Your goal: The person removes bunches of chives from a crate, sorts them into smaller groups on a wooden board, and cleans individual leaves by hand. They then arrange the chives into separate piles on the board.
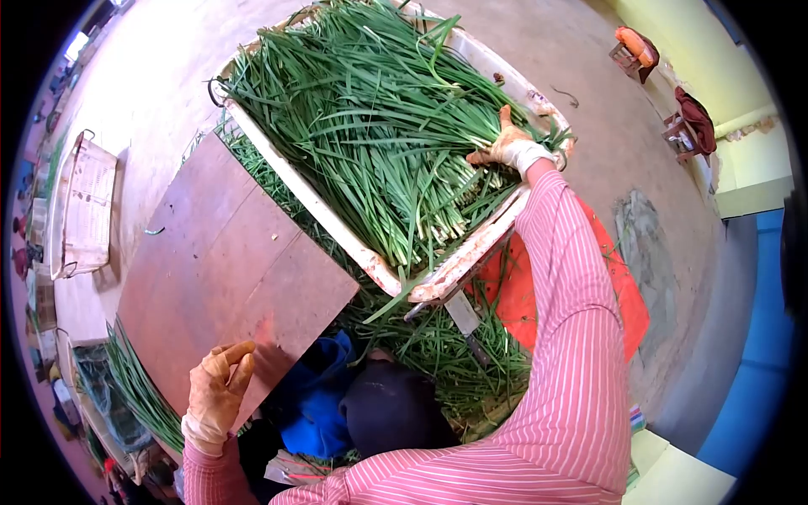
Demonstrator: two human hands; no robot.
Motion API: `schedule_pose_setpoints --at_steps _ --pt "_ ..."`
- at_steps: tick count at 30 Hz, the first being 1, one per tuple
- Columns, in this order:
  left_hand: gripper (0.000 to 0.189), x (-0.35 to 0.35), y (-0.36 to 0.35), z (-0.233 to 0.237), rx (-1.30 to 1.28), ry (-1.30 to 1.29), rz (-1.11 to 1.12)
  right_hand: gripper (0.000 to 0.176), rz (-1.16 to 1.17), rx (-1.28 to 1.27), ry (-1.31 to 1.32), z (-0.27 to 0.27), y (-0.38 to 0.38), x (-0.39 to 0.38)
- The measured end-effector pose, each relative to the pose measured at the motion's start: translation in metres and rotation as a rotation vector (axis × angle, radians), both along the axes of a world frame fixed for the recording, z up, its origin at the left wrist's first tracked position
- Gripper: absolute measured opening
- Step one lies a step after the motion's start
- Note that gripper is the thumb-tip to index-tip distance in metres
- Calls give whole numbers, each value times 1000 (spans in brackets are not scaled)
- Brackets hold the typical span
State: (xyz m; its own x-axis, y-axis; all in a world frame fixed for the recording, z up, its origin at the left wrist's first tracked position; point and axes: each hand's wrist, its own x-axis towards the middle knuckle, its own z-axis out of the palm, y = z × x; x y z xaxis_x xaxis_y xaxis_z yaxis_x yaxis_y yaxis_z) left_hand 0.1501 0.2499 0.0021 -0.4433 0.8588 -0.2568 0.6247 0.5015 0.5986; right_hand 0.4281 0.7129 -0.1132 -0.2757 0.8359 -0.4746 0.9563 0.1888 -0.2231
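While a thick heap of long green stalks fills the white crate, their pale ends gather toward its near right corner. There the right hand lies against those ends, thumb and forefinger spread apart; whether its hidden fingers close on any stalks I cannot tell. The crate's rim is stained brown around that corner. Below its near end, a knife with a broad blade and dark handle lies over loose green leaves, and an orange-red sheet spreads to the right. Left of the crate is a brown board with a few small scraps on it. The left hand is above its near edge, fingers half bent and the thumb slightly apart from them. Blue cloth shows below the board's corner. Farther left, a second crate sits on the floor.
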Motion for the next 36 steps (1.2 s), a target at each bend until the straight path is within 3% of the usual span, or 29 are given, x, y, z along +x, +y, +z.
schedule_pose_setpoints --at_steps 2,6,8,10,12,14,16,18,19,20,22,23,24,28,29,30,32,33,34,36 --pt "19 2 9 6 -59 -38 -5 143 0 3 22 0 6 1" --pt "19 7 33 15 -116 -69 -43 125 70 162 -190 9 13 -10" --pt "24 13 52 13 -27 -363 59 118 102 116 7 9 25 0" --pt "35 28 90 22 -7 -460 66 111 170 157 53 22 20 4" --pt "51 42 127 11 95 -835 64 109 181 193 24 60 -11 1" --pt "85 55 165 -23 78 -1280 -34 110 405 259 62 65 -30 8" --pt "118 94 199 -32 -79 -1414 98 104 359 263 53 58 -61 16" --pt "135 125 215 -62 -46 -1582 193 92 272 259 42 52 -105 19" --pt "138 135 220 -70 -62 -1644 246 92 213 233 9 75 -138 15" --pt "120 146 219 -62 37 -1742 254 93 154 206 -24 98 -170 7" --pt "86 156 218 -79 180 -1977 227 98 219 159 28 88 -208 4" --pt "56 160 214 -77 275 -1876 426 102 220 175 -49 82 -222 0" --pt "47 159 209 -73 292 -1841 438 106 223 194 -119 77 -230 -4" --pt "39 144 214 -92 36 -1950 492 115 316 140 -108 84 -227 -2" --pt "43 145 215 -104 115 -1867 484 123 320 89 -50 94 -221 2" --pt "43 144 212 -89 118 -1866 480 116 325 46 -6 111 -216 5" --pt "43 139 201 -49 -41 -1585 521 108 294 129 -20 144 -200 10" --pt "42 138 203 -83 52 -1846 476 104 200 204 -53 155 -189 11" --pt "42 138 204 -94 52 -1847 480 99 105 279 -84 161 -175 11" --pt "43 139 206 -104 103 -1865 482 105 116 675 2 108 -116 19"
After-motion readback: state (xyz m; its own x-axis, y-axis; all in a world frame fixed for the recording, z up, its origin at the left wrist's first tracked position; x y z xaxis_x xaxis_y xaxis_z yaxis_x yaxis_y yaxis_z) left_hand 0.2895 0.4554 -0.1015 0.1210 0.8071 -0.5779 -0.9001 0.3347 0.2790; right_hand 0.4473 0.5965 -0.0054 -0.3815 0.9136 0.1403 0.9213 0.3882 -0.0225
